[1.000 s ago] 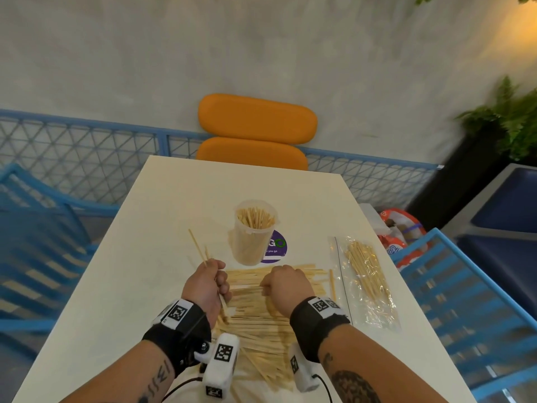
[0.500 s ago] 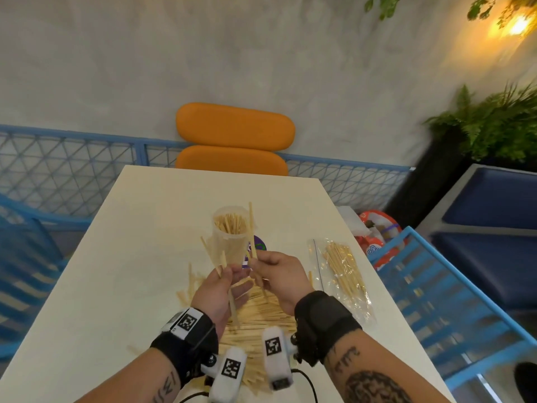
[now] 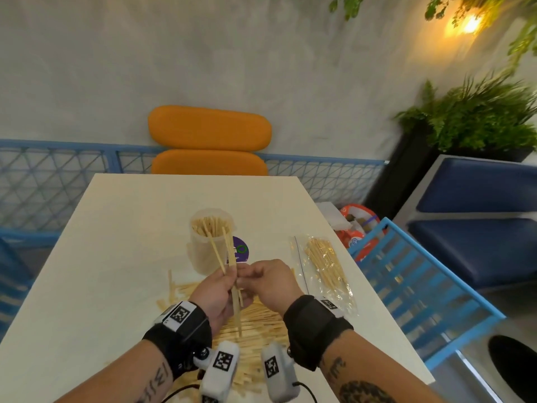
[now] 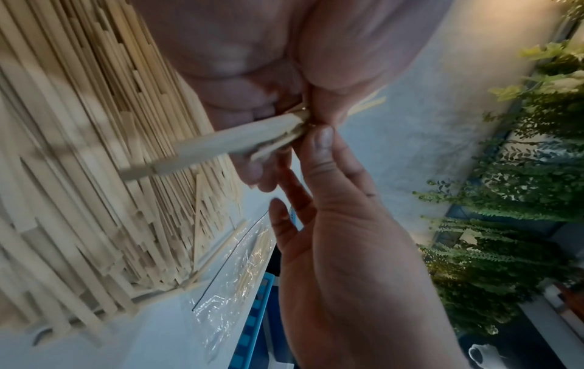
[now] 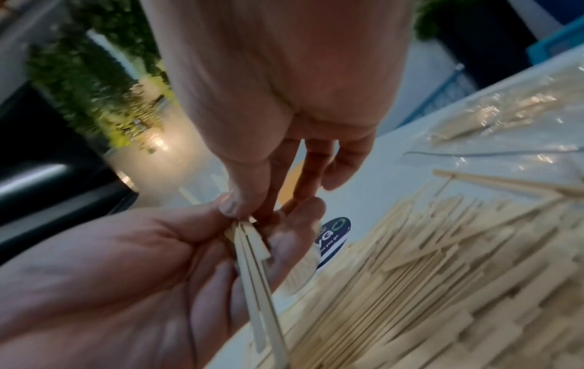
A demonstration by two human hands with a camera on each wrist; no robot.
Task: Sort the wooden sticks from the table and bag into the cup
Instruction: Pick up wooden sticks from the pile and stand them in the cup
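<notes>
- Head view: the left hand [image 3: 216,289] grips a small bunch of sticks [image 3: 232,274], held upright just in front of the cup [image 3: 210,245]. The fingers of the right hand [image 3: 268,283] pinch the same bunch from the other side.
- Right wrist view: the right thumb and fingers [image 5: 233,204] close on the bunch near its middle, against the left palm [image 5: 126,262].
- Handling, as a judgement: the sticks look thin, flat, light and stiff. They probably slide easily against each other and may snap if bent. Grip near the middle of the bunch, with the ends squared, so none fans out or drops.
- Cup: translucent, upright on the counter [image 3: 116,228], with many sticks standing in it. Room remains, though how much is unclear.
- Bag [image 3: 325,269]: clear plastic, lying flat to the right of the hands, with a bundle of sticks inside. Whether it is sealed cannot be told.
- Pile [image 3: 258,324]: a wide, loose layer of sticks lies on the counter under the hands.
</notes>
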